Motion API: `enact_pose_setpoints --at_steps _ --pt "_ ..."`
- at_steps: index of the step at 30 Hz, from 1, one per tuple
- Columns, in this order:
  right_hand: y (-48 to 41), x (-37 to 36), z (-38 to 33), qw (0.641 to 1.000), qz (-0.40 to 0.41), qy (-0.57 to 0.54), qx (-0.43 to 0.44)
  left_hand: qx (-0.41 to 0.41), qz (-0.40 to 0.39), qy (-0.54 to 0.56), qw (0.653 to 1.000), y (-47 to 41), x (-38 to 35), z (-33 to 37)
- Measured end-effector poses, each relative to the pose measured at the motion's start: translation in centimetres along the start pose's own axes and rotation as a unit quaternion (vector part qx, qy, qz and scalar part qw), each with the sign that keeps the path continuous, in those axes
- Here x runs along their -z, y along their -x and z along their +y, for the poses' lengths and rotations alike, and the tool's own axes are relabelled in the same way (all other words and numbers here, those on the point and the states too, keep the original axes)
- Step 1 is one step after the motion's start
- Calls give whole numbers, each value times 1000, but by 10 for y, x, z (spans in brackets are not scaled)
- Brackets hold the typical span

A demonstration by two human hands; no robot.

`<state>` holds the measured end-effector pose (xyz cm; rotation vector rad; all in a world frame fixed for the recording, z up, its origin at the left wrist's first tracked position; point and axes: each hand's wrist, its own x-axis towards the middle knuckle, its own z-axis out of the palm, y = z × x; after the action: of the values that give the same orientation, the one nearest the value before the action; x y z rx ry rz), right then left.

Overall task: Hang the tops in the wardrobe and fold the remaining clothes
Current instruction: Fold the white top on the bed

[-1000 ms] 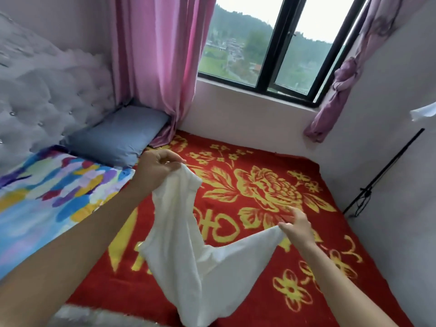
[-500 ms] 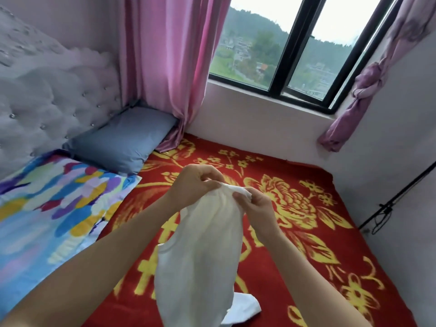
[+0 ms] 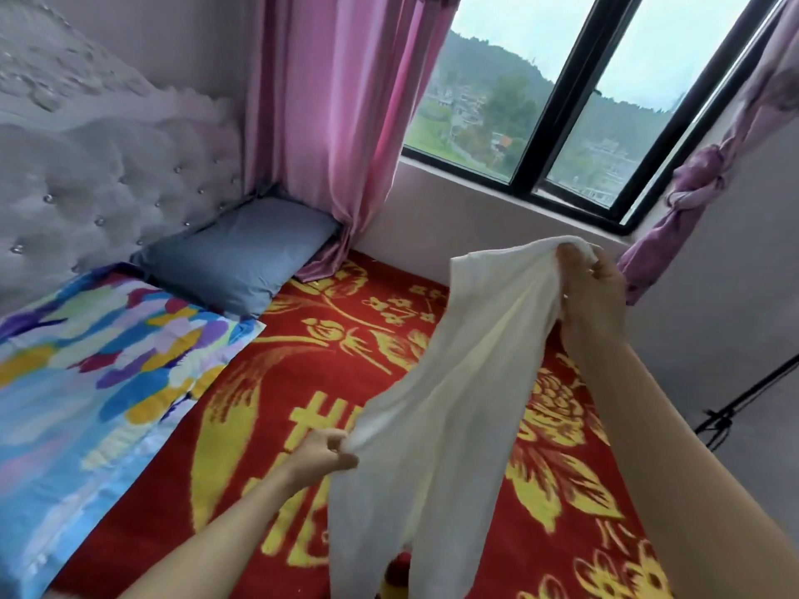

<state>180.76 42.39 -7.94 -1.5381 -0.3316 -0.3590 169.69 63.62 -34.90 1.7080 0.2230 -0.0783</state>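
Note:
A white garment hangs in the air over the bed, stretched on a slant between my two hands. My right hand is raised high at the right and grips the garment's upper end, fingers curled round the cloth. Lower down, near the middle of the view, my left hand pinches the cloth's left edge. The rest of the fabric drops in two loose parts toward the bottom edge of the view. No wardrobe or hanger shows here.
Under the garment lies a red blanket with yellow flowers. A colourful pillow and a blue-grey pillow sit at the left by the tufted headboard. Pink curtain, window and a black stand lie beyond.
My hands, together at the garment's top half a second ago, have parted: the right rose up and right with the upper end, the left dropped low along the cloth's edge.

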Motion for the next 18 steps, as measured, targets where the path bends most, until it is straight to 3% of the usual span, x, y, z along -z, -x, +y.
enact_pose_setpoints --at_steps 2,5,11,15,18 --pt "-16 26 10 998 59 -12 -27 4 24 107 994 3 9 5" --pt "-29 68 31 989 120 56 -61 -5 65 207 976 9 25 36" --pt "-24 119 72 982 151 49 -106 -114 198 137 964 22 72 107" --pt "-10 125 88 979 167 56 -103 -159 190 162 955 27 77 135" --pt "7 134 117 973 136 109 -154 -130 175 145 965 26 76 126"
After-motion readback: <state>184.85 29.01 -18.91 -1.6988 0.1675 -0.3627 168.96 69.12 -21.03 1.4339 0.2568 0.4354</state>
